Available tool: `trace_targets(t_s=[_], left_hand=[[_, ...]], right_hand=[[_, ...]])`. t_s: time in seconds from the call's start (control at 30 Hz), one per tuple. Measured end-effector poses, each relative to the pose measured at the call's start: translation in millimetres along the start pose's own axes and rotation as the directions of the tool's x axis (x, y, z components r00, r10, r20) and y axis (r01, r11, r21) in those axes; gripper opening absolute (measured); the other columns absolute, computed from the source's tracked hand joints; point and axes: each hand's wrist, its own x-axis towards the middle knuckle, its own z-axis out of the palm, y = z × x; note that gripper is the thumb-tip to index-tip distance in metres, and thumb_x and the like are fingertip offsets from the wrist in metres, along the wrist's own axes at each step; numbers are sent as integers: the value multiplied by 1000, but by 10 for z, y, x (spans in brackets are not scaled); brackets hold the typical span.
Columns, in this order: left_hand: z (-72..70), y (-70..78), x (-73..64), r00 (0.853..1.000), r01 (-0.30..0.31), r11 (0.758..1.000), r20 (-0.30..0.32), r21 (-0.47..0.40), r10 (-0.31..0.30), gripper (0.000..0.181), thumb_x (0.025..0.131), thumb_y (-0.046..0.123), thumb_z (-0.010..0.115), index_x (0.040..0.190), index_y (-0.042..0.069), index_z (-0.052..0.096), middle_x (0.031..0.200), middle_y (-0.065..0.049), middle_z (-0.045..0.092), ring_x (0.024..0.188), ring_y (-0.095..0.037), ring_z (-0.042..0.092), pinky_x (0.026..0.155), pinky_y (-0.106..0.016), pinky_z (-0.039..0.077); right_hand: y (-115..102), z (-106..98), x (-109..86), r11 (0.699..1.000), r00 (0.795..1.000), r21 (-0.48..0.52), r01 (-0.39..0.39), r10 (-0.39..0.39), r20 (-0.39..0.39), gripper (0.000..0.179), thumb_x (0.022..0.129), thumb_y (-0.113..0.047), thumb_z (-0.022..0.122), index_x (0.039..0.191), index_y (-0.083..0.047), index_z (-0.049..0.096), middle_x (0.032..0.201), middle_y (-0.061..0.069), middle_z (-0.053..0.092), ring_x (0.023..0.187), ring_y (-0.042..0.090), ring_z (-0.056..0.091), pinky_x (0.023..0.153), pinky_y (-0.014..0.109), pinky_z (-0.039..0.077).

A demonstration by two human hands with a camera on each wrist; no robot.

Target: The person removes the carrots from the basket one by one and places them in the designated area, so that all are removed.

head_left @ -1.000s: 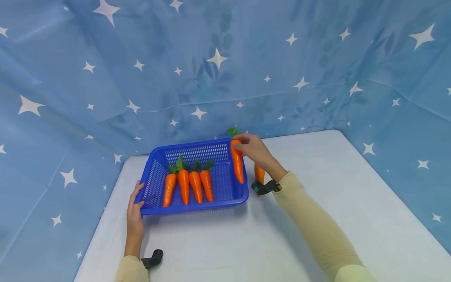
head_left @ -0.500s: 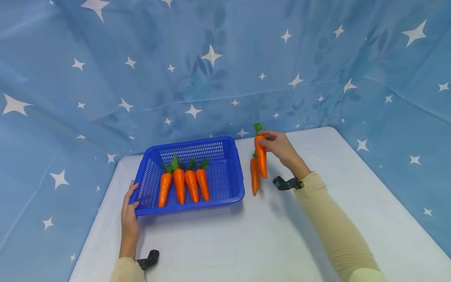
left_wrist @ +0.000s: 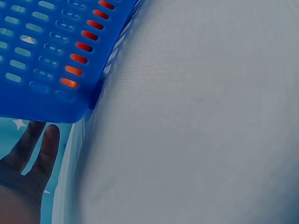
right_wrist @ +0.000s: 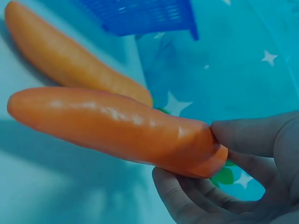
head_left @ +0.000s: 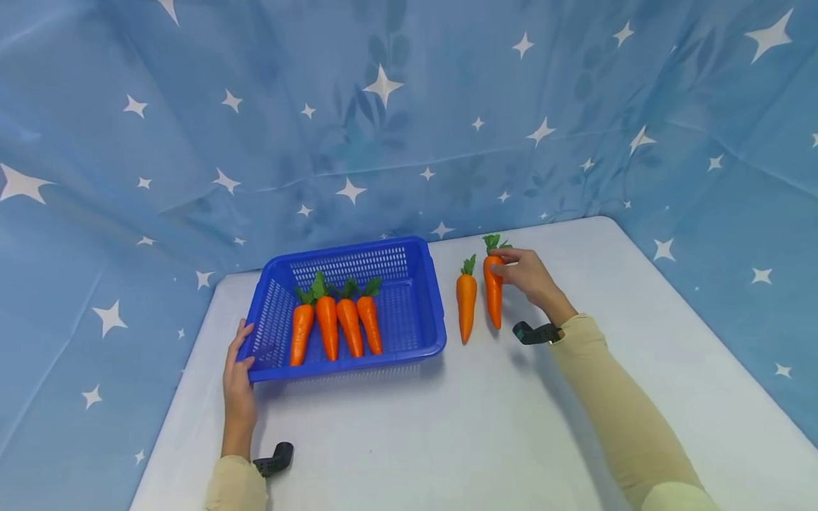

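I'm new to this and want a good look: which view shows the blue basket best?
The head view: it takes in nearly the whole blue basket, with four carrots inside. The left wrist view shows only part of its slotted outside; the right wrist view, a cropped, blurred piece.

Blue basket (head_left: 401,319), orange carrots (head_left: 493,294) (green-topped)

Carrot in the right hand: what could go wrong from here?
The right hand pinches the held carrot only near its leafy end, so the free end might swing or slip.
The loose carrot lies close beside it and could be knocked or rolled.
The left hand is only at the left side of the blue basket, so a tug might shift the four carrots inside.
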Motion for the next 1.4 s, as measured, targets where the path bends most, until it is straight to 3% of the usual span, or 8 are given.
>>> trace_targets(t_s=[0.47,0.8,1.4], left_hand=[[13,-14,-28,1000,2,1000,4,11,-2,63,101,10,30,162,11,45,177,5,24,163,-22,14,130,-47,8],[21,-14,2,1000,-10,999,6,53,10,61,103,13,31,162,13,46,176,11,25,162,-16,16,130,-47,10],[-9,-58,42,1000,3,999,8,46,-3,63,101,13,32,162,15,46,175,13,25,163,-18,17,130,-50,11]], right_hand=[[341,132,95,973,998,-228,49,-55,-17,43,108,-14,60,147,3,61,138,30,59,112,42,62,99,50,57],[337,221,155,974,999,-224,17,-25,-35,43,108,-14,61,148,2,61,141,32,58,106,40,66,92,44,61],[310,380,229,982,1000,-189,10,-13,-14,45,109,-18,57,151,-1,59,145,28,58,116,42,64,99,48,59]])
